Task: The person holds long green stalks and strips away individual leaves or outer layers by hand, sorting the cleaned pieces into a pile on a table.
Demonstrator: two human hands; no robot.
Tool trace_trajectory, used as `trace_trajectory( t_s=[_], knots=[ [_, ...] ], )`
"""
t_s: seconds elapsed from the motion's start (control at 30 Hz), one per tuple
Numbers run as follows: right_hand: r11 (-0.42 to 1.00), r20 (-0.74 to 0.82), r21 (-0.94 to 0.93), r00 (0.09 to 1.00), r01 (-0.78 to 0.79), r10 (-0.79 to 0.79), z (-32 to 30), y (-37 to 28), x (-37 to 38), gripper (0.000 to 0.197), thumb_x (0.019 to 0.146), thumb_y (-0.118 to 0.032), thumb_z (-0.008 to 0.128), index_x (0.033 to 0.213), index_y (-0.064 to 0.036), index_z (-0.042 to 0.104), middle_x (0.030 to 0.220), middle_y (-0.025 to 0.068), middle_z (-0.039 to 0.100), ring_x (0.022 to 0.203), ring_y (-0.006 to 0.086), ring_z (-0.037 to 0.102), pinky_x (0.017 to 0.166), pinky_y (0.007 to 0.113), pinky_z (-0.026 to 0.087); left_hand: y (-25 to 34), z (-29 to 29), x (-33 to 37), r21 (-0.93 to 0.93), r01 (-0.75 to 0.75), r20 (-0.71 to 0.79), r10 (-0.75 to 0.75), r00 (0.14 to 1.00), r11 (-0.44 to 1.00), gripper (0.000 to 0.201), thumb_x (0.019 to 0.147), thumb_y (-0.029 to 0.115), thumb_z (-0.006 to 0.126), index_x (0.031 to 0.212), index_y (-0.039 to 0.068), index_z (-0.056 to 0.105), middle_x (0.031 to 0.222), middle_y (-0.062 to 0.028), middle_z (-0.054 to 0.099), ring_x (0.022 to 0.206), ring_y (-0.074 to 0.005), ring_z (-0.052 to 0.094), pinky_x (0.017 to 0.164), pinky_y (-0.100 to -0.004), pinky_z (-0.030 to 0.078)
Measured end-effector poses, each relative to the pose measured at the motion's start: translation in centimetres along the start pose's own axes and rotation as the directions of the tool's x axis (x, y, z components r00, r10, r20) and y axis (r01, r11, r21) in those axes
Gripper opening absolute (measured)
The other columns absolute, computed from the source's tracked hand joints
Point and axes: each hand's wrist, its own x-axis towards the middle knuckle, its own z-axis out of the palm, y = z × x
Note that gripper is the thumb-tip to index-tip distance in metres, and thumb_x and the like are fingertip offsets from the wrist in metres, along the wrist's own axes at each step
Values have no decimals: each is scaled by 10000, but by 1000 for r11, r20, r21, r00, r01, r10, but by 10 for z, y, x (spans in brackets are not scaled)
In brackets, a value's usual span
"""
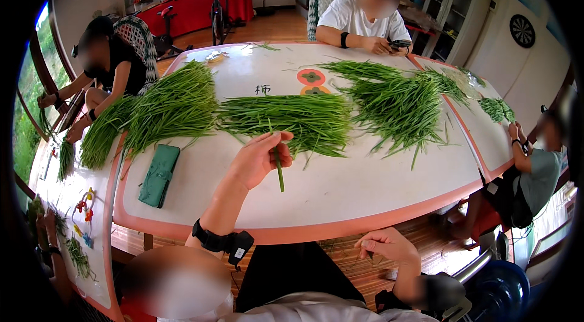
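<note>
My left hand (260, 156) is raised over the near side of the table, its fingers pinched round a thin green chive stalk (280, 177) that points down toward me. Just beyond it lies a broad heap of long chives (292, 118), spread sideways across the white tabletop. Below the table's front edge, above my lap, my right hand (389, 245) is closed with thumb and fingers together. A small dark bit shows at its fingertips, too small to name. Black straps are on both my wrists.
Larger chive heaps lie left (173, 106) and right (398, 103). A green wallet-style case (159, 176) rests on the near left of the white table (377, 191). Across sits a person holding a phone (399, 43); others handle greens at left and right. A blue tub (502, 288) stands lower right.
</note>
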Motion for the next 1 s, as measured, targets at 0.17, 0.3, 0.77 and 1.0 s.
trace_trajectory(
  t_s=[0.17, 0.3, 0.77, 1.0],
  knots=[
    [373, -263, -927, 785, -44, -561, 11, 53, 24, 223, 839, -227, 555, 907, -35, 646, 744, 81, 644, 694, 274, 592, 682, 329, 471, -1, 1, 3, 2, 31, 28, -31, 999, 1000, 273, 918, 237, 468, 1037, 9, 558, 736, -44, 562, 690, -188, 563, 693, -328, 468],
    [751, -92, -659, 990, 22, -110, 17, 8, 13, 219, 822, -249, 580, 874, -47, 650, 789, 99, 638, 689, 289, 582, 663, 343, 473, -2, 0, 3, -27, 40, 16, -39, 999, 999, 258, 916, 226, 481, 1026, 8, 566, 724, -40, 563, 684, -183, 565, 685, -312, 469],
    [485, -302, -868, 664, 105, -684, -42, -83, 175, 173, 764, -159, 612, 899, -55, 644, 907, 104, 594, 932, 299, 490, 794, 372, 422, -3, -4, 5, -5, 26, 51, -26, 998, 1000, 273, 913, 250, 484, 1027, 17, 567, 714, -33, 566, 673, -181, 568, 680, -319, 471],
    [515, -239, -832, 706, 205, -667, -29, -92, 171, 142, 760, -152, 615, 862, -59, 647, 856, 97, 604, 891, 297, 503, 786, 366, 419, 0, -4, 1, 19, 8, 10, -8, 1000, 1000, 280, 916, 262, 475, 1027, 18, 558, 710, -35, 560, 664, -181, 561, 679, -324, 469]
  ],
)
